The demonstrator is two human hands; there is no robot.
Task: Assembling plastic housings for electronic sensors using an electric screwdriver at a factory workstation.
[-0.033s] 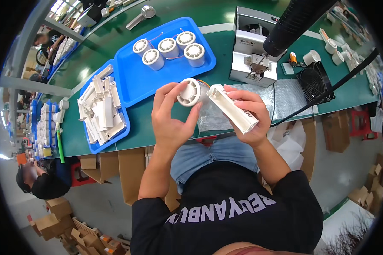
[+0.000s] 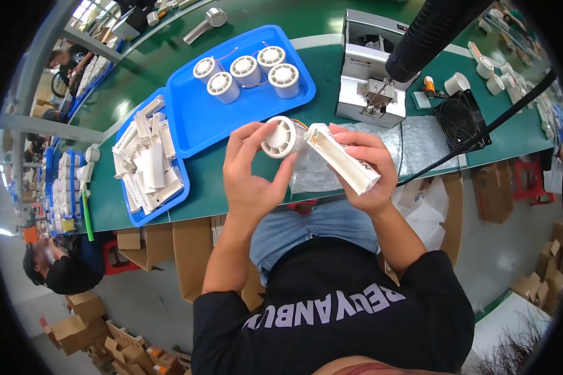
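My left hand [image 2: 254, 172] grips a round white fan head [image 2: 280, 137] by its rim, thumb below and fingers above. Its slotted grille is turned up toward me. In my right hand [image 2: 372, 164] is a long white handle shell [image 2: 344, 161], hollow side showing, its upper end close to the fan head. Thin red and yellow wires [image 2: 301, 124] run from behind the fan head toward that end of the shell. Where they finish inside is hard to make out. Both parts are held above the near edge of the green table.
A blue tray [image 2: 191, 134] holds several white fan heads with wires. Left of it, a smaller blue tray [image 2: 145, 219] is heaped with white handle shells. A silver machine [image 2: 372, 75] stands behind my right hand, near a black fan [image 2: 463, 122], a cable and bubble wrap [image 2: 419, 147].
The handle shell has rolled slightly in my right hand, so its hollow side faces up a little more. Both hands keep almost the same place and grip.
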